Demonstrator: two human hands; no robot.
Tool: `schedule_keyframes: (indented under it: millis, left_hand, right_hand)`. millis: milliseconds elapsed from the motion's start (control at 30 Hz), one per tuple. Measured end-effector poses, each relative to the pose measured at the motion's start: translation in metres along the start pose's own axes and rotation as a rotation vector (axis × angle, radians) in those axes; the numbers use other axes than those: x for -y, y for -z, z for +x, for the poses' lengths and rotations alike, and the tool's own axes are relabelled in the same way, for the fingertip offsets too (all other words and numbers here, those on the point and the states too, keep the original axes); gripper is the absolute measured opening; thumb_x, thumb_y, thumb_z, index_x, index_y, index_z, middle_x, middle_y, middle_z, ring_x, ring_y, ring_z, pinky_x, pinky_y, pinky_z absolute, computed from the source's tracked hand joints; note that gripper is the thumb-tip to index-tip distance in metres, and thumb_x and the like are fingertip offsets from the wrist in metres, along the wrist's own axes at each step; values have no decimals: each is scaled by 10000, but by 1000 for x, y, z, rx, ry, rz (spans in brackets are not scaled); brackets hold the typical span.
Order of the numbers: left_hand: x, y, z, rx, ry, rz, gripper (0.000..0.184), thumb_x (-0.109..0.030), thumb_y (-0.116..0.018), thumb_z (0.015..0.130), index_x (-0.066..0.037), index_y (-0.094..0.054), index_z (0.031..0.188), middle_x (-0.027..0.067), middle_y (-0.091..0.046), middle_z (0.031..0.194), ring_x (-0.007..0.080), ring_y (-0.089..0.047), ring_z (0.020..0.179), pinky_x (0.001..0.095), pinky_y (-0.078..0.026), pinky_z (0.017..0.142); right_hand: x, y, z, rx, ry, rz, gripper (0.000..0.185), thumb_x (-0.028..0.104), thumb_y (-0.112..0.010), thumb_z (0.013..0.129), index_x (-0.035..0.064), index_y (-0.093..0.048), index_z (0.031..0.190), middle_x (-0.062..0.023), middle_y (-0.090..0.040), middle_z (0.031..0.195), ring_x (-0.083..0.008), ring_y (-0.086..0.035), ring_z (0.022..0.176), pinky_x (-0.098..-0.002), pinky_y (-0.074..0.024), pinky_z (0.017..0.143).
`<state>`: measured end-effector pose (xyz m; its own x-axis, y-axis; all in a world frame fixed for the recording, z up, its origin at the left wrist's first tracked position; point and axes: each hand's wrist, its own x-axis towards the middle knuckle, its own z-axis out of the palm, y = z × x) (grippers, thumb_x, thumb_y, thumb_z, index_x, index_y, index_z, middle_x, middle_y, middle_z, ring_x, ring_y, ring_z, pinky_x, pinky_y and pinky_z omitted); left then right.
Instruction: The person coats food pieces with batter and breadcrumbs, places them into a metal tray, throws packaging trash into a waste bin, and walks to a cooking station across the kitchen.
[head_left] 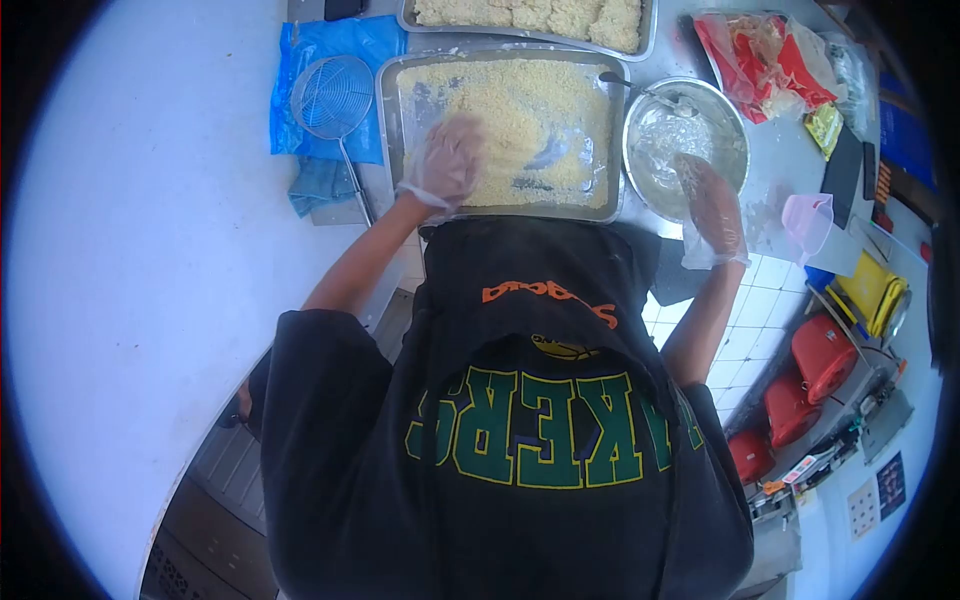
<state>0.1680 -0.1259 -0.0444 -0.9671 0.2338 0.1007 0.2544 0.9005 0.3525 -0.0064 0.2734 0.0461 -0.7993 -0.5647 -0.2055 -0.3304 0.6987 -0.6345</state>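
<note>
My left hand, in a clear plastic glove, is over the left part of a metal tray of pale yellow breadcrumbs. It looks open and flat, though its fingers are slightly blurred. Bare metal shows through the crumbs in places. To the right, my right hand, also in a loose clear glove, reaches over the near rim of a round metal bowl. Its fingers are stretched out toward the pale, wet contents, with no held thing visible. A spoon leans across the bowl's far left rim.
Another tray of crumbed pieces lies behind. At left, a wire strainer rests on a blue plastic bag beside a blue cloth. A red and clear package and a pink-rimmed plastic jug stand at right.
</note>
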Motion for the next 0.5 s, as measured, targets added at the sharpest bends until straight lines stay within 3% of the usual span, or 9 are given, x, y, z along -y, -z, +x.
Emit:
schedule_keyframes:
  millis: [67, 133, 200, 333, 467, 500]
  left_hand:
    - [-14, -7, 30, -136, 378, -81, 478, -292, -545, 860, -77, -522, 1286, 140, -465, 1397, 358, -390, 1310, 510, -246, 1097]
    - [-17, -16, 48, -160, 410, -34, 517, -300, -543, 869, -69, -480, 1327, 147, -450, 1406, 357, -371, 1326, 515, -241, 1099]
    - [-19, -25, 55, -192, 457, -1, 558, -307, -540, 878, -61, -438, 1369, 153, -435, 1416, 356, -353, 1342, 521, -235, 1101]
    - [-9, -30, 60, -104, 471, 81, 625, -415, -444, 924, -73, -358, 1440, 139, -391, 1465, 354, -303, 1380, 532, -209, 1106]
    - [-6, -35, 80, -30, 485, 122, 642, -488, -374, 945, -107, -336, 1461, 109, -312, 1524, 366, -256, 1405, 559, -191, 1110]
    - [-5, -32, 86, -37, 484, 136, 642, -488, -374, 945, -107, -336, 1461, 109, -312, 1524, 366, -256, 1405, 559, -191, 1110]
  right_hand:
    - [-5, -1, 0, -1, 40, 6, 370, 9, -527, 790, 17, -603, 1152, -228, -634, 1062, -417, -590, 982, -453, -470, 848]
    - [-8, -2, -1, -7, 75, 6, 371, 7, -523, 789, 21, -606, 1150, -228, -635, 1060, -419, -590, 982, -453, -470, 849]
    - [-10, 0, -8, 76, 3, -93, 292, 168, -533, 920, 49, -621, 1171, -191, -637, 1124, -370, -594, 1036, -412, -459, 886]
    - [-20, -11, -2, 129, -28, -173, 299, 215, -532, 932, 64, -626, 1172, -178, -627, 1155, -370, -585, 1059, -413, -453, 901]
    - [-13, -11, -3, -29, 102, -124, 314, 252, -532, 936, 65, -628, 1168, -185, -637, 1132, -369, -591, 1057, -412, -453, 903]
    - [-8, -8, -4, 0, 29, -84, 317, 260, -532, 937, 67, -628, 1169, -186, -643, 1120, -366, -597, 1054, -409, -455, 902]
